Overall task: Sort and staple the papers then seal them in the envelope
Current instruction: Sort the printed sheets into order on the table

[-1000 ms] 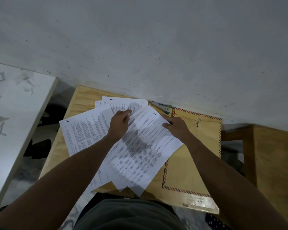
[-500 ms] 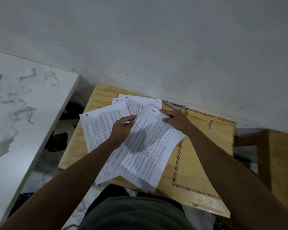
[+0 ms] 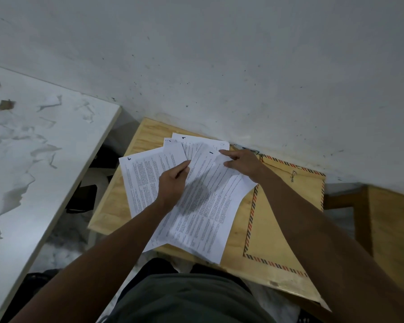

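On the pale wooden tabletop (image 3: 117, 206), left of the tan airmail-bordered paper envelope (image 3: 278, 220), lie fanned white printed paper sheets (image 3: 145, 183). The topmost sheet marked "1" (image 3: 210, 206) runs long-axis from the envelope's far corner toward the person. The right hand (image 3: 241, 163) pinches its far corner in its grip; the left hand (image 3: 173, 183) pinches its left edge. The sheet marked "5" lies farthest from the envelope, nearest the left hand, probably last in order.

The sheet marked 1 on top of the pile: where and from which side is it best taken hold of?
Probably at its far right corner, from the right. That end of the sheet marked 1 is already lifted and creased under the right hand, and it overhangs the envelope, so fingers can slip beneath. The left hand covers its left edge.
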